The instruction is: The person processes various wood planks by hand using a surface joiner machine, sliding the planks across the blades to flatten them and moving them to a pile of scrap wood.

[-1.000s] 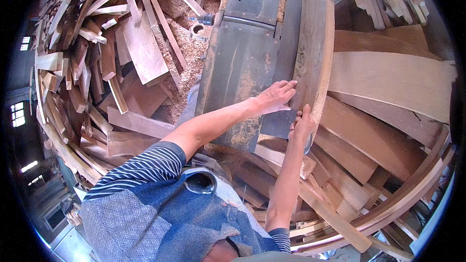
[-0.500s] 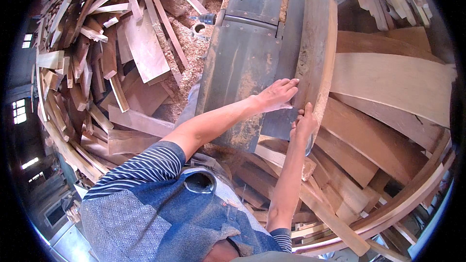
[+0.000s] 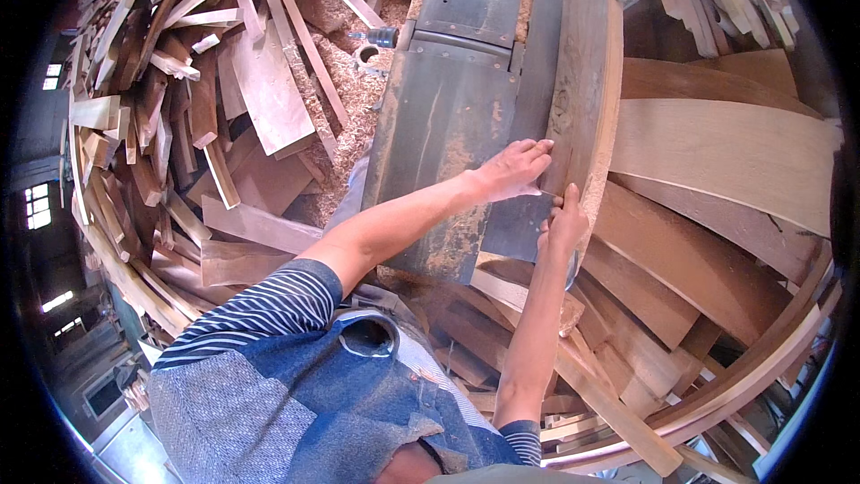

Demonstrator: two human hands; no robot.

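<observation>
A long wooden board [image 3: 578, 63] stands along the right side of a metal planer bed [image 3: 439, 134]. Its face is grey-brown with dark marks. My left hand [image 3: 518, 168] reaches across the bed, fingers bent and bunched against the board's face. Close by, my right hand [image 3: 563, 222] grips around the board's near end, the index finger pointing up along it. Under my left palm a thin pale edge shows; I cannot make out what it belongs to. The hands' undersides are hidden.
A narrow slot [image 3: 461, 47] crosses the planer bed. Wood shavings [image 3: 363, 103] and a heap of offcuts [image 3: 269, 90] lie to the left. Wide planks [image 3: 717, 157] are stacked at the right, with more boards [image 3: 618, 408] near my right forearm. A dark cylindrical fitting [image 3: 385, 36] sits beside the bed.
Both hands have shifted very slightly forward along the board. Their grip looks the same.
</observation>
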